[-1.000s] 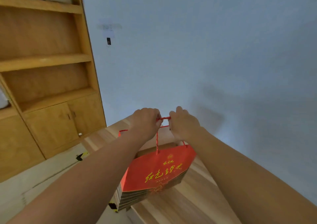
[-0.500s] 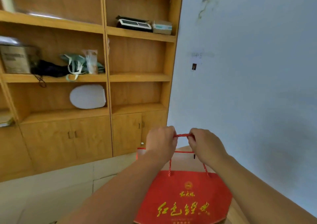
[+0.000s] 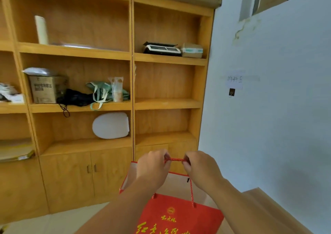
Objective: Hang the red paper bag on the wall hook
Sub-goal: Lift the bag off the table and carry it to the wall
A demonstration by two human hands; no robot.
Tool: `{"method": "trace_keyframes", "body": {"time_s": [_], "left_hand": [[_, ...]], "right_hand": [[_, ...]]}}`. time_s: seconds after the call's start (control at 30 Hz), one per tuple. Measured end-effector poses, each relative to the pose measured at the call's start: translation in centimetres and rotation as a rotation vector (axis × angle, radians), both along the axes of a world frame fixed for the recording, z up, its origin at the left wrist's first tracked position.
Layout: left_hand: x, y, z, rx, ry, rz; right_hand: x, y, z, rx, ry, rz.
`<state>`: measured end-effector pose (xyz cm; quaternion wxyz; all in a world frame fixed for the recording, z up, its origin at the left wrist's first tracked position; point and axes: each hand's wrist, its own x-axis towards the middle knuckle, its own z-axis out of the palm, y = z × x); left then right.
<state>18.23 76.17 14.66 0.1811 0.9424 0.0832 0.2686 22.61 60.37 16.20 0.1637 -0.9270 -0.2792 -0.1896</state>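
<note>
The red paper bag (image 3: pixel 179 215) with gold lettering hangs low in the middle of the view. Its red rope handle (image 3: pixel 175 160) is stretched taut between my two hands. My left hand (image 3: pixel 152 169) grips the handle's left end and my right hand (image 3: pixel 202 169) grips its right end. The small dark wall hook (image 3: pixel 231 92) sits on the pale wall up and to the right, under a taped paper note (image 3: pixel 234 80). The hook is well above my hands, apart from the bag.
A wooden shelf unit (image 3: pixel 132 58) with lower cupboard doors fills the left, holding a cardboard box (image 3: pixel 44 89), a white oval lid (image 3: pixel 111 125) and a scale (image 3: pixel 161 49). A wooden tabletop (image 3: pixel 265 208) lies at the lower right by the wall.
The view has swung up and left, bringing the shelves and the hook into sight. The bag has risen with both hands still holding the handle.
</note>
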Motion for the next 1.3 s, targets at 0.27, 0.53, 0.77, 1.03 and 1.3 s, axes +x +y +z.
{"method": "trace_keyframes", "body": {"time_s": [0.27,0.53,0.77,1.03,1.3], "left_hand": [[10.7,7.2,1.9,0.038,0.035,0.078],[22.5,13.1,0.8,-0.016,0.012,0.033],[33.4,20.8,-0.6,-0.040,0.031,-0.045],[46.8,26.1,0.4,-0.040,0.038,-0.175],[60.5,25.8,-0.3,-0.034,0.037,-0.316]], "right_hand": [[12.3,7.9,0.3,0.087,0.056,0.077],[23.6,13.6,0.5,0.059,0.043,0.035],[33.3,21.0,-1.0,0.039,0.083,-0.026],[44.5,25.6,0.2,0.059,0.090,-0.168],[55.9,24.5,0.0,0.091,0.142,-0.254]]}}
